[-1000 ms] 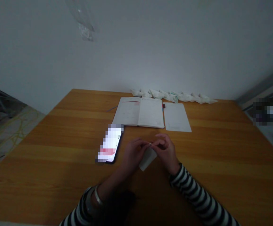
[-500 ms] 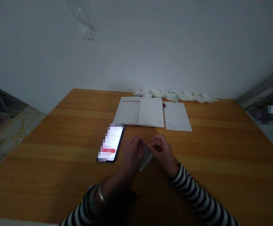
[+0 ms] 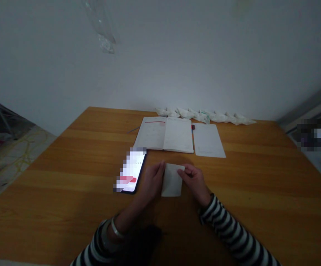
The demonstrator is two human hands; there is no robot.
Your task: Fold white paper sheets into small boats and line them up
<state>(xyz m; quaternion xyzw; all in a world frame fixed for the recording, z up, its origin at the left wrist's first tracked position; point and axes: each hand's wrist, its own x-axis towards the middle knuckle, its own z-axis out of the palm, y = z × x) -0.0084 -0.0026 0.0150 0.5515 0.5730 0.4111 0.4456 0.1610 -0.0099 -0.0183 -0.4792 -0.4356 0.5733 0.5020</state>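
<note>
A small pale piece of paper [image 3: 171,181], roughly rectangular, is held between my two hands above the wooden table. My left hand [image 3: 153,181] grips its left edge, fingers closed along the side. At the upper right corner, my right hand [image 3: 195,181] pinches the paper between thumb and fingers. Just left of my left hand lies a phone [image 3: 131,171] with a lit screen, partly blurred out. Beyond my hands, an open notebook [image 3: 164,135] rests on the table, with a loose white sheet [image 3: 209,140] at its right side.
Several folded white paper pieces [image 3: 204,115] stand in a row along the table's back edge, by the wall [image 3: 177,55]. A clear plastic bag [image 3: 103,33] hangs on the wall. The wooden table [image 3: 260,192] spans the view; cables lie on the floor at left.
The paper was tilted and mostly hidden between my fingers; now its flat face shows. My hands have moved slightly apart. The view has shifted a little.
</note>
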